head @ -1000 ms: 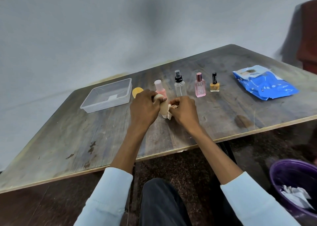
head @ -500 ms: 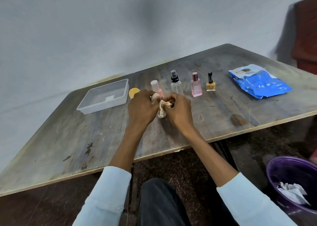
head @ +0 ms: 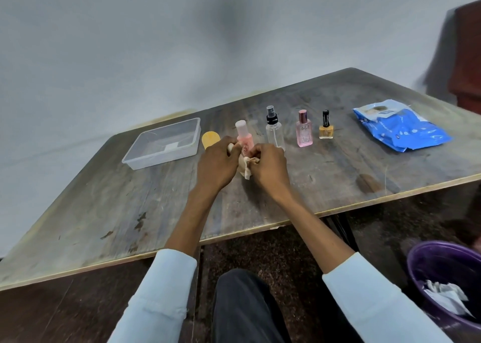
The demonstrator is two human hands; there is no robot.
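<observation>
My left hand [head: 216, 165] grips a small beige tube [head: 242, 169] just above the wooden table [head: 130, 207]; most of the tube is hidden by my fingers. My right hand [head: 270, 168] pinches a crumpled white wipe [head: 251, 160] against the tube's side. Just behind my hands a pink bottle with a white cap [head: 244, 135] stands upright.
Along the far side stand a clear spray bottle [head: 274, 131], a pink perfume bottle [head: 304, 131] and a yellow nail polish [head: 326, 129]. On the left are a clear plastic box [head: 161, 142] and a yellow round sponge [head: 209, 139]; a blue wipes pack [head: 400, 129] lies right. A purple bin [head: 426, 264] holds used wipes.
My right hand has slid the wipe up the beige tube from its lower end towards the middle. My left hand has kept its hold in the same place.
</observation>
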